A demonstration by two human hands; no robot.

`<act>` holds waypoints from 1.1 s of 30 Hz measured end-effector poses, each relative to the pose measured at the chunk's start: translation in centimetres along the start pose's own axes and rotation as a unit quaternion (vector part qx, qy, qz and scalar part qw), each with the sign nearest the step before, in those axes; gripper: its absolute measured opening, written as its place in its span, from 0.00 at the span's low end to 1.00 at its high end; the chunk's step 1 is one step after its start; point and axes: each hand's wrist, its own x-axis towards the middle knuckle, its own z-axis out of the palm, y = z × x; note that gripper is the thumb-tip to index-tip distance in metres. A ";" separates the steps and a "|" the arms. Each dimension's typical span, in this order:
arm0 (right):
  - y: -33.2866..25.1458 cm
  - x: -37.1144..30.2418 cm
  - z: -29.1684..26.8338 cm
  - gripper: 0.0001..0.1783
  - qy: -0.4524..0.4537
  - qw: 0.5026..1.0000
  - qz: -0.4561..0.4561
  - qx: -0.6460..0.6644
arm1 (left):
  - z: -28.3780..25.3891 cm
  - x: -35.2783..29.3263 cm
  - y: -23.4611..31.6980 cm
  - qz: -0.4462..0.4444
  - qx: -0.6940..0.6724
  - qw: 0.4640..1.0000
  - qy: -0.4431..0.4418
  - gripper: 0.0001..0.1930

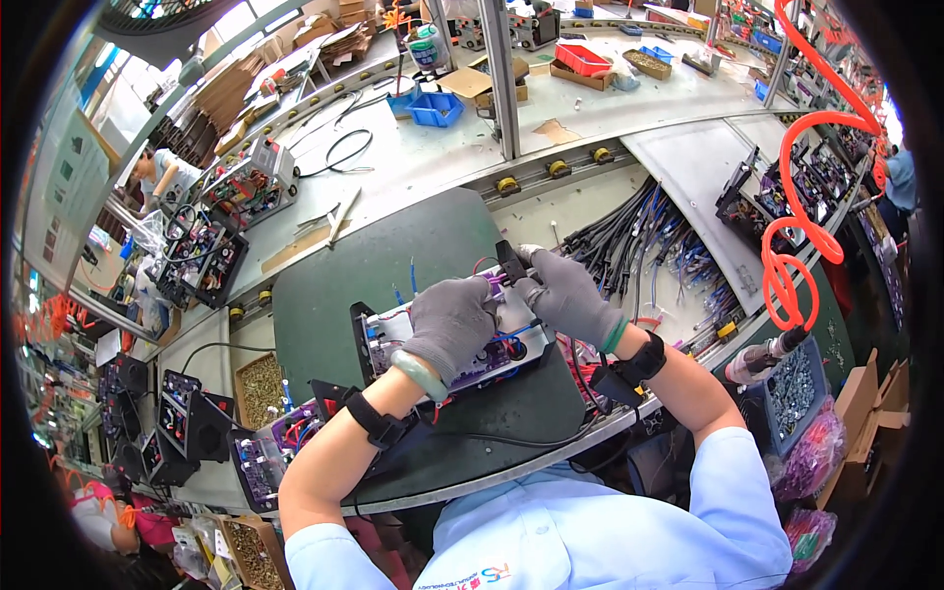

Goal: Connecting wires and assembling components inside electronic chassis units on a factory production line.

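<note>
An open electronic unit point(536, 346) with purple circuit boards, a pale metal side and loose wires lies on the dark green mat point(339, 256) in front of me. My left hand point(454, 326), in a grey glove, reaches over it with fingers curled at its far edge; what they hold is hidden. My right hand point(572, 300), gloved too, has thumb and forefinger closed around a small black block-shaped part point(509, 262) just above that edge. A red wire runs close to the part. Blue wire ends point(413, 275) stand up left of my left hand.
Black cables point(629, 236) with blue ends lie in a bundle at right. An orange coiled hose point(787, 265) hangs there with an air tool point(765, 356), above a grey bin point(793, 393) of screws. Another purple-board unit point(258, 462) sits left. A metal post point(500, 79) rises beyond the mat.
</note>
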 end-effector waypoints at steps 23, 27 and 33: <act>-0.1 0.1 0.8 0.22 0.004 1.000 0.008 -0.018 | 0.5 2.5 0.1 0.125 0.090 0.988 -0.020 0.04; -0.6 -0.5 -0.3 0.22 0.004 1.000 -0.015 -0.017 | -0.2 0.8 0.5 0.109 0.079 0.991 0.012 0.04; -1.7 -1.4 -2.9 0.16 0.095 0.981 -0.034 0.167 | -2.5 -1.9 -0.3 0.025 -0.306 0.951 -0.031 0.07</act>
